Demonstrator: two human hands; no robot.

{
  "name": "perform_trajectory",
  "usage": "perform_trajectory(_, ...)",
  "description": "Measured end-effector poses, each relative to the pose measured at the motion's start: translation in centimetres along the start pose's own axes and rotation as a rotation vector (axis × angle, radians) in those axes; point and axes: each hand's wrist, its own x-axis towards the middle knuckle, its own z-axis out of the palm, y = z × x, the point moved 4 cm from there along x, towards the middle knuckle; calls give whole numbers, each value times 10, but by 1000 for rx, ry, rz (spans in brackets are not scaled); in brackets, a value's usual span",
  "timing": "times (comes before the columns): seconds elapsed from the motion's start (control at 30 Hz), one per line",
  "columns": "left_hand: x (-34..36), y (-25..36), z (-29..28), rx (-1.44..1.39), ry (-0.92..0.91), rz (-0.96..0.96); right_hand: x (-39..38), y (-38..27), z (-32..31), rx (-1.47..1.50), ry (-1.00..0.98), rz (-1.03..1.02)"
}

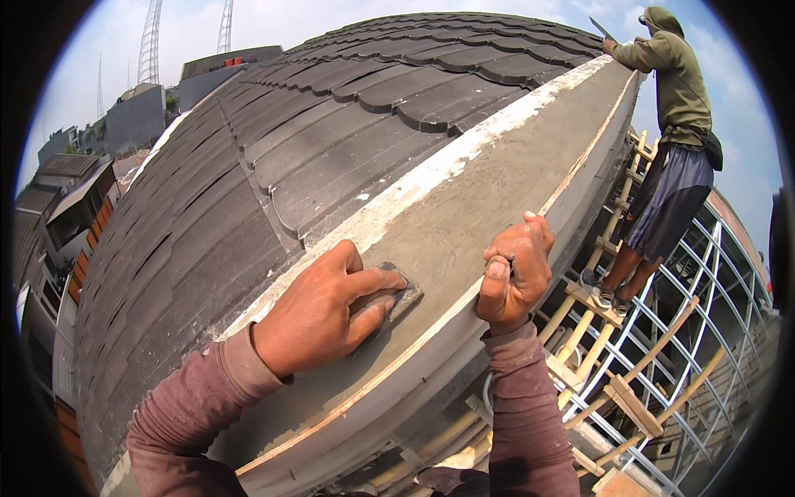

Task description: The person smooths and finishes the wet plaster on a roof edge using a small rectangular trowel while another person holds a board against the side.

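Grey cement [497,178] coats a long ledge beside the roof, with a whitish strip along the tiles and a thin wooden batten [571,170] on its outer edge. My left hand [327,302] grips a small, flat, dark float [404,294] that lies against the cement, its fingers partly covering it. My right hand [517,269] is closed at the batten, thumb bent; whether it holds the edge or something small inside the fist is unclear.
Dark roof tiles [331,149] slope up at left. A co-worker [679,99] in an olive hood stands upper right on bamboo scaffolding [592,340], a blade tool [598,29] in hand. An open metal framework [720,282] lies below at right. Neighbouring buildings [132,116] show far left.
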Motion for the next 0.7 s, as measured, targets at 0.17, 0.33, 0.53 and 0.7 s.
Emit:
perform_trajectory(0.17, 67, -32, 12, 73, 132, -26, 2, -3, 4, 16, -5, 8)
perform_trajectory(0.33, 52, 5, 14, 29, 25, 88, 3, 0, 3, 29, 1, 8)
perform_trajectory(0.53, 79, -19, 10, 57, 103, 22, 1, -2, 3, 28, -11, 20)
perform_trajectory(0.7, 60, 7, 15, -1, 9, 164, 1, 1, 4, 31, -3, 6)
